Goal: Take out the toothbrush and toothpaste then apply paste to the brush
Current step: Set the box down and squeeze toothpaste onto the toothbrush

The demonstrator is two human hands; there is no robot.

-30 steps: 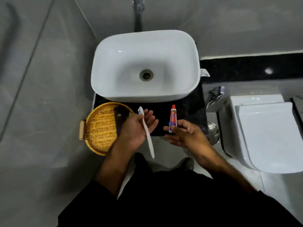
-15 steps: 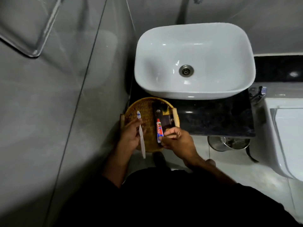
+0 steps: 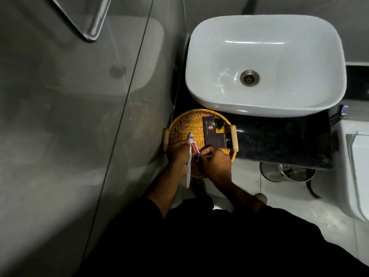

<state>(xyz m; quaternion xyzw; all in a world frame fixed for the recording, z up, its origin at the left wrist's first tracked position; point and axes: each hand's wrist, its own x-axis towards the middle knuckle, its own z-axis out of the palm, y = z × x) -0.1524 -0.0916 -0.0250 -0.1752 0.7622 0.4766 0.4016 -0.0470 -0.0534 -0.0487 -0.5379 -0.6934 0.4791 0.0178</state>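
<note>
My left hand grips a white toothbrush by its handle, bristle head pointing up over the wicker tray. My right hand holds a small red, white and blue toothpaste tube, its tip right next to the brush head. Both hands are close together above the tray's near edge. I cannot tell whether the tube's cap is on.
Dark branded boxes and a small dark bottle lie in the tray on a black counter. A white basin sits behind. A metal bin stands below, a toilet at right, a glass panel at left.
My hands moved left from in front of the basin to over the wicker tray. The toothpaste tube has come up against the toothbrush head. The view swung left.
</note>
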